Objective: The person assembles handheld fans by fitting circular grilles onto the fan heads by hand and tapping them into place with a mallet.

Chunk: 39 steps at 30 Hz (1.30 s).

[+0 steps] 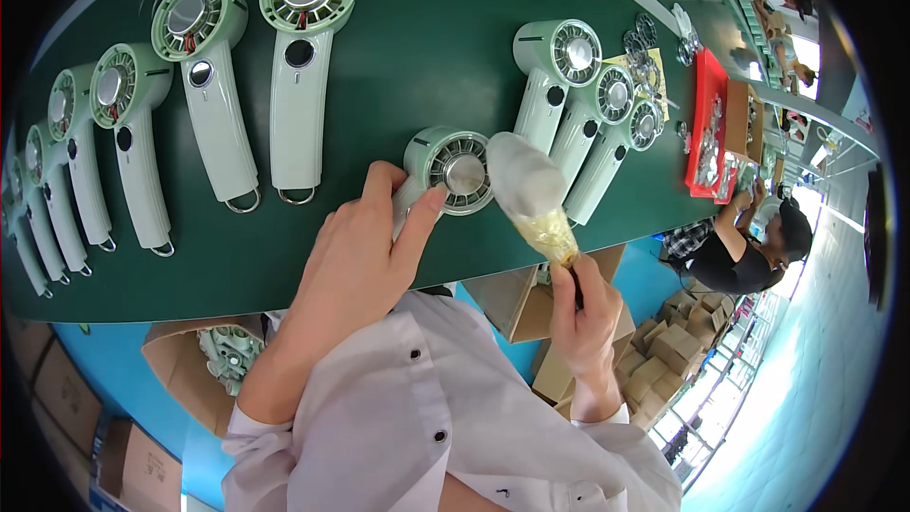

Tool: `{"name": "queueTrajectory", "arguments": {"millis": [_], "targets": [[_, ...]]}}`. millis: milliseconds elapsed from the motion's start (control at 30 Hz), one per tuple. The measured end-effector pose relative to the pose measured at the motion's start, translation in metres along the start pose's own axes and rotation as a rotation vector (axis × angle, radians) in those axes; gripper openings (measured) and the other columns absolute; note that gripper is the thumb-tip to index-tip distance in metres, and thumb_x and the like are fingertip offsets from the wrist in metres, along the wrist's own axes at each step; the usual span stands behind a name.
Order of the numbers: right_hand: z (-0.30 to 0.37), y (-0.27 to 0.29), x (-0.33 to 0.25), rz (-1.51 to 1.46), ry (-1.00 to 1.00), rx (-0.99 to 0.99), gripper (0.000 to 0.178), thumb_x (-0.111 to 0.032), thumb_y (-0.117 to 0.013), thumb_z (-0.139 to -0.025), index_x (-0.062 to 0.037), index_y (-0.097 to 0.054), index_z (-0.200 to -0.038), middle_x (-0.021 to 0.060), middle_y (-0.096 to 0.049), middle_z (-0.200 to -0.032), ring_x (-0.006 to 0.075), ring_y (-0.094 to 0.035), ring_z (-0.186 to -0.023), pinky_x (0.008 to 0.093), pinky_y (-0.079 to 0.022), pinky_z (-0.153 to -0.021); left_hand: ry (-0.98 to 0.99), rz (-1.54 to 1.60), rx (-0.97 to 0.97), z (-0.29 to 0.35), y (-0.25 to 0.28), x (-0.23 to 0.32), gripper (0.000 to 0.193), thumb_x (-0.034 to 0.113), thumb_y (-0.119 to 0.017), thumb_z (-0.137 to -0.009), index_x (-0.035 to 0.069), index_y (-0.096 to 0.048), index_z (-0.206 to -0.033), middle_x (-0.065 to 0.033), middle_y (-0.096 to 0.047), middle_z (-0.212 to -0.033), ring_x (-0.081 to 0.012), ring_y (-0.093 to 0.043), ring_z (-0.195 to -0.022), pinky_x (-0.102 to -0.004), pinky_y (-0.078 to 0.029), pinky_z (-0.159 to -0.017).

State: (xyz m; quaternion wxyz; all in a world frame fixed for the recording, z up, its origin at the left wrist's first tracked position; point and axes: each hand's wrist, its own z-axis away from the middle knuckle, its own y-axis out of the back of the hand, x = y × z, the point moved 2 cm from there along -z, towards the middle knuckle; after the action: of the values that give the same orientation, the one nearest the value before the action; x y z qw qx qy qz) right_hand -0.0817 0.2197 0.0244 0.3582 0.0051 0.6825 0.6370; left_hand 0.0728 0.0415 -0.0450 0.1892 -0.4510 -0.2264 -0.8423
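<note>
My left hand (pixel 365 245) grips a pale green handheld fan (pixel 465 173) by its handle, near the table's front edge. The fan's round head, with a silver centre and a slotted grille, faces up, and most of the handle is hidden by my fingers. In my right hand (pixel 586 315) is a mallet (pixel 526 180) with a dark handle, a pale rounded head and yellowish wrapping around its neck. The mallet head is smeared by motion and overlaps the right side of the fan head; whether they touch, I cannot tell.
Several pale green fans (pixel 301 104) lie in a row leftward on the green table (pixel 408 47). Three more fans (pixel 542 100) lie right, near loose grilles (pixel 645 47) and a red tray (pixel 706 123). Cardboard boxes (pixel 204 370) stand below. A co-worker (pixel 735 251) sits far right.
</note>
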Motion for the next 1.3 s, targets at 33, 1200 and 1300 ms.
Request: {"name": "queueTrajectory", "arguments": {"millis": [33,1200,1300], "targets": [[0.002,0.000,0.002,-0.002,0.002,0.005,0.016,-0.010,-0.050,-0.103,0.0022,-0.059,-0.098,0.0034,-0.051,-0.059,0.0096,-0.047,-0.050,0.0272,-0.034,-0.046,0.014,-0.005,-0.005,0.000,0.001,0.000,0.037,0.036,-0.053,-0.104,-0.001,-0.049,-0.106,-0.0126,-0.060,-0.069,-0.0217,-0.061,-0.055,-0.0331,-0.046,-0.055],[-0.003,0.028,0.004,-0.012,0.038,-0.145,0.049,0.001,-0.060,-0.095,0.0013,-0.050,-0.143,0.0204,-0.071,-0.111,0.0300,-0.070,-0.071,0.0326,-0.055,-0.063,0.075,0.148,0.014,0.011,-0.007,0.001,0.044,0.039,-0.060,-0.100,-0.004,-0.050,-0.106,-0.0195,-0.064,-0.072,-0.0348,-0.065,-0.063,-0.0430,-0.050,-0.066],[-0.001,0.028,0.003,0.021,0.007,-0.143,0.049,0.001,-0.060,-0.095,0.0009,-0.050,-0.143,0.0205,-0.072,-0.108,0.0291,-0.071,-0.071,0.0326,-0.055,-0.063,0.037,0.135,0.025,0.012,-0.007,0.002,0.044,0.037,-0.060,-0.100,-0.005,-0.049,-0.105,-0.0222,-0.062,-0.070,-0.0420,-0.064,-0.066,-0.0470,-0.049,-0.068]]}}
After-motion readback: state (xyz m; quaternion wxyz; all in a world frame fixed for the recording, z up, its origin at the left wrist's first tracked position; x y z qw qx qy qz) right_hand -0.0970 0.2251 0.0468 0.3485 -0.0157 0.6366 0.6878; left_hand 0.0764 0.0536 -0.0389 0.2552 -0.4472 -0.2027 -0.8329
